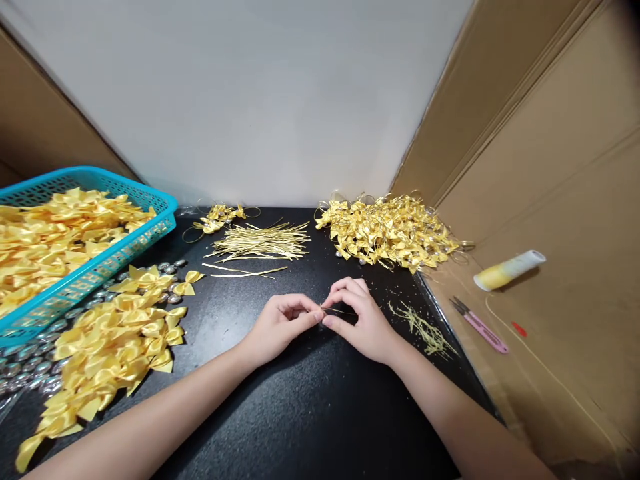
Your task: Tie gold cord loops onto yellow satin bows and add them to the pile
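Note:
Over the middle of the black table, my left hand [287, 323] pinches a thin gold cord [340, 311] between thumb and forefinger. My right hand [364, 323] meets it fingertip to fingertip, its thumb and fingers also closed on the cord. A short stretch of the cord shows under my right fingers; the rest is hidden. Beyond my hands lies a bundle of straight gold cords [263, 241], with a few loose strands in front. Yellow satin bows [120, 333] are heaped left of my left arm.
A blue basket [167, 207] of yellow bows stands at left, silver beads [30, 367] beside it. Finished-looking bows with cord loops pile at back right [390, 230]. Cord scraps [425, 330], pink thread snips [480, 325] and a thread spool [510, 270] lie at right.

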